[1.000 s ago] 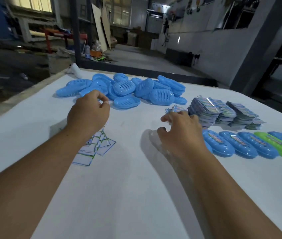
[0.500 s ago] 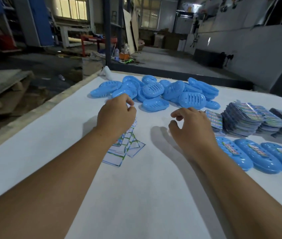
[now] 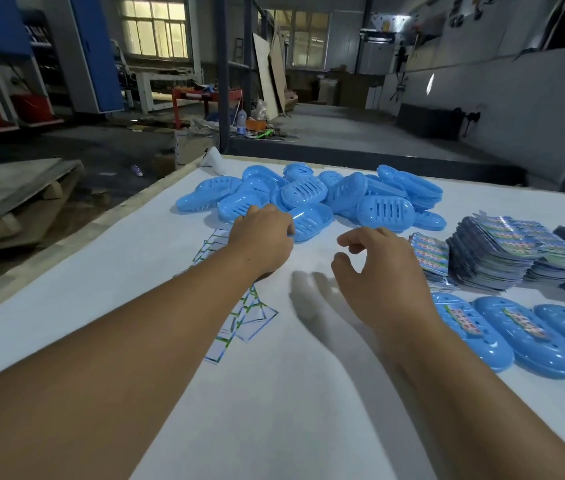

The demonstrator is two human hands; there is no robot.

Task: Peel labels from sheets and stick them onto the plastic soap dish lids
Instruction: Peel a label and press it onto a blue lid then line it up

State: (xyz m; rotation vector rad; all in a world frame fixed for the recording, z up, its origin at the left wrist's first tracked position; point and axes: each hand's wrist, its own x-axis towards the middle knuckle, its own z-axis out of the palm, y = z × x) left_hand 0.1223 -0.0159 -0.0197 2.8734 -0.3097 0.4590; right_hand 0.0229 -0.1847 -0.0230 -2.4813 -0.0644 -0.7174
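A pile of blue slotted soap dish parts [image 3: 385,213] lies at the far middle of the white table [image 3: 274,410]. My left hand [image 3: 263,240] reaches to the pile with curled fingers, its fingertips against the near rim of one blue dish [image 3: 315,218]; whether it grips the dish is hidden. My right hand [image 3: 378,275] hovers over the table with loosely curled fingers and holds nothing. Stacks of colourful label sheets [image 3: 502,251] stand to its right. A row of blue lids [image 3: 530,341] with labels on them lies at the near right.
Peeled backing sheets [image 3: 250,317] lie spread under my left forearm. A smaller label stack [image 3: 430,254] sits just right of my right hand. The table's left edge [image 3: 66,244] drops to the workshop floor. A white object [image 3: 213,161] lies at the far corner.
My left hand has moved forward from above the backing sheets to the blue dish pile. My right hand has lifted off the table and its fingers have spread.
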